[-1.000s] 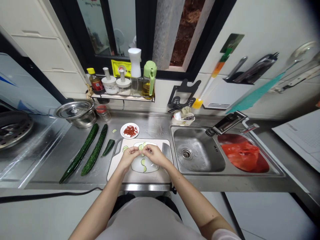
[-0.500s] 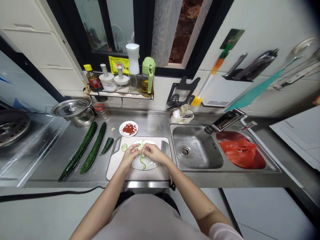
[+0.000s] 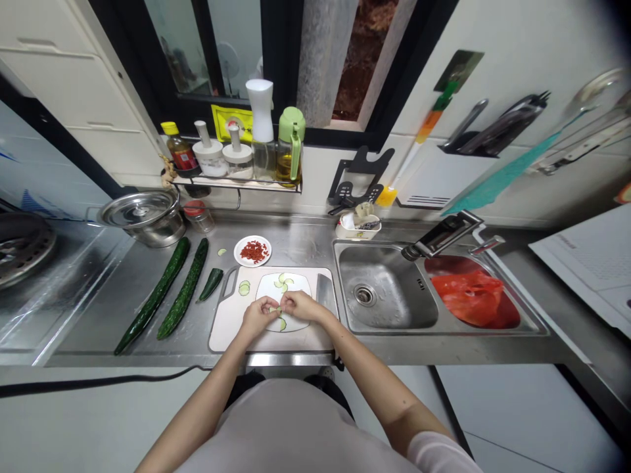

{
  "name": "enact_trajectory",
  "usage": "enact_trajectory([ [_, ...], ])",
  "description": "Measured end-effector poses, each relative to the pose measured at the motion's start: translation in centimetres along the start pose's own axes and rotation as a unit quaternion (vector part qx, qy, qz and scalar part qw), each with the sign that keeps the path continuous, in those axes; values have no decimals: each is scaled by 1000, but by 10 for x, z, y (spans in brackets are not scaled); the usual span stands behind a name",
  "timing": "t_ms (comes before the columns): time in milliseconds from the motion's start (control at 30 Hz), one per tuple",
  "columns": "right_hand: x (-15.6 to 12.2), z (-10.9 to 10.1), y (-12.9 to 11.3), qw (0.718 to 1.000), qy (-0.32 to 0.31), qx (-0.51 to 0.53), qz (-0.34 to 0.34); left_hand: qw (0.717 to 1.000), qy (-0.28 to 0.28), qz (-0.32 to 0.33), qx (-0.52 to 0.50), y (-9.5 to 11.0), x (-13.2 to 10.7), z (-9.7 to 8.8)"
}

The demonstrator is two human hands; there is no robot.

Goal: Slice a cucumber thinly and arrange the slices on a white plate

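Note:
My left hand (image 3: 260, 316) and my right hand (image 3: 300, 305) meet above a white plate (image 3: 302, 285), fingertips pinched close together. A bit of pale green cucumber slice (image 3: 279, 309) shows between the fingertips, partly hidden by them. Farther back on the plate lie several thin cucumber slices (image 3: 283, 282) in a fanned group. Another curved slice (image 3: 282, 324) lies just below my fingers. The plate rests on a cutting board (image 3: 227, 328). On the board's left side is a small stack of round slices (image 3: 244, 288); a knife blade (image 3: 325, 295) lies along its right side.
Two long cucumbers (image 3: 185, 289) and a cut cucumber end (image 3: 211, 285) lie left of the board. Behind it stands a small dish of red berries (image 3: 252, 251). The sink (image 3: 389, 289), faucet (image 3: 441, 236) and a red plastic bag (image 3: 470, 295) are on the right.
Both hands have moved slightly toward my body, from the plate's far part to its middle. The fanned slices at the back of the plate are now uncovered.

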State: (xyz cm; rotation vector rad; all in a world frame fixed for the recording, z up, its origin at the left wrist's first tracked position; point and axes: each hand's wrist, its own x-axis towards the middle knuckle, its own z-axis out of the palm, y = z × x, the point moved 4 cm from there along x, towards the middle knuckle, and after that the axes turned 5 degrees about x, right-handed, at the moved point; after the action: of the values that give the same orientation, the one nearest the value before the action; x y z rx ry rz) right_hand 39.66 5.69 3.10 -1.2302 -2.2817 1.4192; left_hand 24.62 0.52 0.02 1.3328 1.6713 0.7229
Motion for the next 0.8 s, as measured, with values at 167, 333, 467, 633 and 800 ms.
enact_trajectory([
  [167,-3,9,4,1000,-3,-25,13,990,-10,-18,138,0,-5,0],
  [333,-3,17,7,996,-18,-80,20,977,-25,-24,211,8,-11,4],
  [467,-2,21,8,991,-28,-127,36,969,-30,-18,244,10,-13,8],
  [633,-2,25,7,982,-36,-179,55,962,-34,-11,270,9,-12,11],
  [800,-2,27,4,972,-35,-226,57,958,-31,-12,286,8,-12,13],
])
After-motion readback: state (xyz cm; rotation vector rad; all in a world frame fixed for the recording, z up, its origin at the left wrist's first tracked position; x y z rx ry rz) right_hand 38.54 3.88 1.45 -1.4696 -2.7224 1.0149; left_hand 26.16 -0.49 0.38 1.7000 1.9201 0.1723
